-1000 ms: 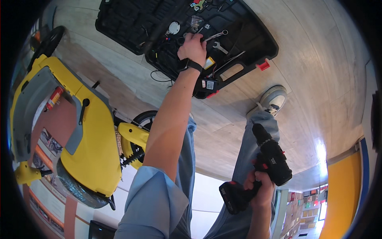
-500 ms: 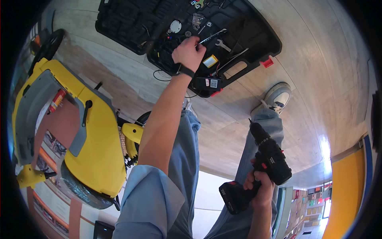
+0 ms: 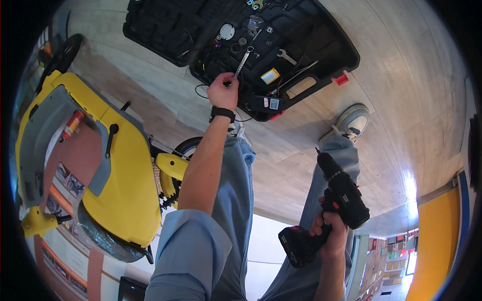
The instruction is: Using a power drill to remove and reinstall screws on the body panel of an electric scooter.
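My left hand (image 3: 223, 92) is closed around one end of a chrome wrench (image 3: 242, 62), above the near edge of the open black tool case (image 3: 331, 45). The wrench's ring-shaped end points away from me; its other end is hidden in my fingers. In my right hand (image 3: 335, 232) is a black cordless drill (image 3: 346, 200) with red details, its bit pointing forward over my right leg. Inside the case lie an open-ended wrench (image 3: 287, 56), a yellow-and-white pouch-like block (image 3: 269, 76), a round white disc (image 3: 227, 31) and several small parts.
A yellow-and-grey scooter-like vehicle (image 3: 128, 180) stands close on my left. The case's lid (image 3: 160, 30) lies folded open at the far left. A black box with a printed label (image 3: 266, 103) and a thin cable sit at the case's near edge. My shoe (image 3: 351, 123) rests right of it.
My left hand has drawn back toward me and slightly left with the wrench, which has swung to a steeper angle. My right hand and the drill have barely moved.
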Demonstrator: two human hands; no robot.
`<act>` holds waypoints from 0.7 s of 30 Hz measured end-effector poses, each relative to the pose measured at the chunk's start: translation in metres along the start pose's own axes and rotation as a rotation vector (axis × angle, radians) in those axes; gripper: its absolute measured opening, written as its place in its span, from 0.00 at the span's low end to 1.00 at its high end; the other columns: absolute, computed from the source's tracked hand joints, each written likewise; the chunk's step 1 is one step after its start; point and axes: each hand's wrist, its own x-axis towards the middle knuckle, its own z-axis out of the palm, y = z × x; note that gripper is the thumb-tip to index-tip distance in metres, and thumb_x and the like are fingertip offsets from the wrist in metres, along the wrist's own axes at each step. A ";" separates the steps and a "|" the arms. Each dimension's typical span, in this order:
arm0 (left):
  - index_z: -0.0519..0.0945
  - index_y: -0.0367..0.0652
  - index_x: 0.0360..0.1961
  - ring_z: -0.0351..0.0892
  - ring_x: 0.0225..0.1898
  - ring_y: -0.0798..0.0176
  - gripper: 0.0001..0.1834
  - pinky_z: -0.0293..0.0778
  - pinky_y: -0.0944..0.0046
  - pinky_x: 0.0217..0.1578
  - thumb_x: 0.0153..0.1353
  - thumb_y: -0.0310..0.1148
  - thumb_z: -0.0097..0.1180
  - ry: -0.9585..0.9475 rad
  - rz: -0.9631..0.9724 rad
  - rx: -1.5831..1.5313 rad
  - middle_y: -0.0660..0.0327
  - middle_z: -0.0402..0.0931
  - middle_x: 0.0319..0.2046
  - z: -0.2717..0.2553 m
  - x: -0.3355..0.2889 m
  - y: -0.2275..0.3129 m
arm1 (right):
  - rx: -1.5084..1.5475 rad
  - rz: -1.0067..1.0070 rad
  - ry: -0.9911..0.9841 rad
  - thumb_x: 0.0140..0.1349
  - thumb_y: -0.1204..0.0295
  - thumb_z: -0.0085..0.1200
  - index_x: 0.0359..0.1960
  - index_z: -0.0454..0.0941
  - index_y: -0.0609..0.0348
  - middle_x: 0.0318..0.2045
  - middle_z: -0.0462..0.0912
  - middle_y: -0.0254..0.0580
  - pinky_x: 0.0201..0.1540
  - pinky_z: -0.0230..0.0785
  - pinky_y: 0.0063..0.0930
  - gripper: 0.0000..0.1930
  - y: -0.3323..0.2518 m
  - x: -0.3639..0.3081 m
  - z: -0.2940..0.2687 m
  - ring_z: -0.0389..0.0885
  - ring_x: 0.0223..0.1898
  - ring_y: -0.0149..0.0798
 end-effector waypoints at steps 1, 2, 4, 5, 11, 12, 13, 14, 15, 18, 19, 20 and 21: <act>0.83 0.40 0.32 0.81 0.28 0.62 0.09 0.74 0.65 0.33 0.49 0.31 0.63 -0.025 -0.032 0.021 0.58 0.82 0.26 0.001 -0.002 0.002 | -0.011 -0.007 0.002 0.49 0.71 0.47 0.46 0.70 0.65 0.17 0.68 0.36 0.20 0.64 0.24 0.21 0.000 0.001 -0.001 0.66 0.15 0.29; 0.83 0.40 0.32 0.81 0.28 0.62 0.09 0.74 0.65 0.33 0.49 0.31 0.63 -0.024 -0.033 0.021 0.58 0.82 0.26 0.000 -0.002 0.003 | -0.012 -0.007 0.002 0.49 0.71 0.47 0.46 0.70 0.65 0.17 0.68 0.36 0.20 0.64 0.24 0.21 0.001 0.001 -0.001 0.66 0.15 0.29; 0.83 0.40 0.32 0.82 0.29 0.60 0.09 0.75 0.64 0.33 0.49 0.31 0.63 -0.010 0.002 0.073 0.57 0.82 0.26 -0.001 -0.002 0.005 | -0.029 0.008 0.001 0.49 0.71 0.47 0.46 0.70 0.65 0.17 0.68 0.36 0.20 0.64 0.24 0.21 0.001 0.001 -0.001 0.66 0.15 0.29; 0.83 0.40 0.32 0.82 0.29 0.60 0.09 0.75 0.64 0.33 0.49 0.31 0.63 -0.008 0.003 0.074 0.57 0.82 0.26 -0.001 -0.001 0.004 | -0.029 0.009 -0.002 0.49 0.71 0.47 0.46 0.70 0.65 0.17 0.68 0.36 0.20 0.64 0.24 0.21 0.002 0.001 0.000 0.66 0.15 0.29; 0.82 0.44 0.31 0.82 0.30 0.56 0.09 0.76 0.60 0.32 0.48 0.35 0.62 0.043 -0.066 0.097 0.59 0.82 0.26 -0.004 -0.003 0.006 | -0.020 -0.012 -0.016 0.49 0.71 0.48 0.46 0.71 0.65 0.17 0.68 0.36 0.20 0.64 0.24 0.20 0.003 0.003 -0.002 0.65 0.15 0.28; 0.83 0.43 0.30 0.82 0.30 0.56 0.10 0.76 0.60 0.33 0.48 0.35 0.63 -0.003 -0.101 0.143 0.58 0.82 0.26 -0.004 -0.006 0.009 | 0.016 0.001 -0.022 0.49 0.73 0.48 0.46 0.71 0.65 0.18 0.68 0.37 0.21 0.63 0.24 0.20 0.003 0.003 -0.004 0.66 0.15 0.29; 0.83 0.41 0.30 0.82 0.30 0.56 0.10 0.76 0.61 0.33 0.49 0.35 0.63 -0.049 -0.136 0.188 0.56 0.82 0.26 -0.004 -0.008 0.011 | 0.051 0.015 -0.028 0.49 0.75 0.49 0.46 0.70 0.65 0.19 0.68 0.38 0.21 0.63 0.24 0.19 0.003 0.003 -0.005 0.66 0.15 0.30; 0.83 0.41 0.30 0.82 0.30 0.56 0.10 0.76 0.61 0.33 0.49 0.35 0.63 -0.049 -0.133 0.189 0.56 0.82 0.26 -0.006 -0.009 0.013 | 0.053 0.015 -0.030 0.49 0.75 0.49 0.46 0.70 0.65 0.19 0.68 0.38 0.21 0.63 0.24 0.19 0.003 0.003 -0.005 0.66 0.15 0.30; 0.82 0.42 0.30 0.82 0.30 0.55 0.10 0.76 0.60 0.33 0.49 0.36 0.62 -0.087 -0.124 0.222 0.56 0.82 0.26 -0.007 -0.009 0.014 | 0.021 0.008 -0.024 0.49 0.73 0.48 0.46 0.71 0.65 0.18 0.68 0.37 0.21 0.63 0.24 0.19 0.004 0.003 -0.004 0.65 0.15 0.29; 0.82 0.43 0.30 0.82 0.31 0.53 0.10 0.76 0.58 0.33 0.50 0.37 0.61 -0.125 -0.097 0.272 0.56 0.82 0.26 -0.009 -0.006 0.015 | -0.014 -0.004 -0.035 0.49 0.71 0.48 0.45 0.71 0.64 0.17 0.68 0.36 0.20 0.63 0.24 0.20 0.004 0.003 -0.005 0.65 0.15 0.28; 0.82 0.43 0.31 0.82 0.31 0.53 0.10 0.75 0.57 0.33 0.50 0.37 0.61 -0.129 -0.082 0.288 0.56 0.81 0.26 -0.009 -0.004 0.014 | -0.018 -0.011 -0.050 0.49 0.71 0.48 0.45 0.71 0.64 0.18 0.68 0.36 0.20 0.63 0.24 0.20 0.005 0.002 -0.005 0.65 0.15 0.28; 0.82 0.43 0.31 0.82 0.31 0.53 0.10 0.75 0.57 0.33 0.50 0.37 0.61 -0.129 -0.081 0.286 0.56 0.81 0.26 -0.009 -0.004 0.019 | -0.018 -0.012 -0.049 0.49 0.71 0.48 0.45 0.71 0.64 0.18 0.68 0.36 0.20 0.63 0.24 0.20 0.005 0.003 -0.006 0.65 0.15 0.28; 0.82 0.44 0.31 0.81 0.30 0.53 0.10 0.75 0.57 0.32 0.49 0.37 0.62 -0.163 -0.064 0.407 0.57 0.81 0.25 -0.008 -0.003 0.025 | -0.012 -0.006 -0.042 0.49 0.71 0.48 0.45 0.71 0.65 0.17 0.67 0.36 0.20 0.63 0.24 0.20 0.005 0.003 -0.007 0.65 0.15 0.28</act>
